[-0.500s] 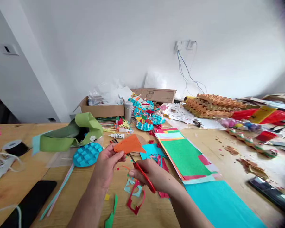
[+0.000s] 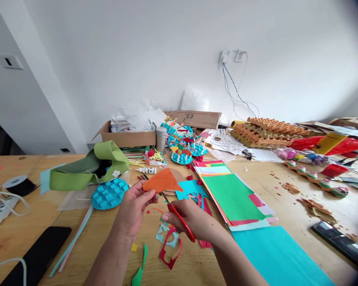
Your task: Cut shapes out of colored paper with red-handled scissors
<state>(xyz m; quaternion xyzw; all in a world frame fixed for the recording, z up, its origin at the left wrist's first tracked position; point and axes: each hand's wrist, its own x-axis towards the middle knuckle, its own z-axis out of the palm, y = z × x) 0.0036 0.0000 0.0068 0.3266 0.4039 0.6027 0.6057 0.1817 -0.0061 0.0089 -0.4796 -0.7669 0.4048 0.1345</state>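
My left hand (image 2: 134, 208) pinches an orange foam piece (image 2: 162, 181) by its lower left edge, holding it above the wooden table (image 2: 256, 174). My right hand (image 2: 192, 219) grips red-handled scissors (image 2: 177, 216), whose blades point up and left to the orange piece's lower edge. Under my hands lie red, teal and green offcuts (image 2: 168, 244).
A stack of coloured sheets (image 2: 232, 196) and a large teal sheet (image 2: 274, 254) lie to the right. A teal bumpy disc (image 2: 109, 193), green felt bag (image 2: 86, 169), glue bottle (image 2: 147, 170) and cardboard box (image 2: 128, 137) sit beyond. A black phone (image 2: 38, 254) lies at the lower left.
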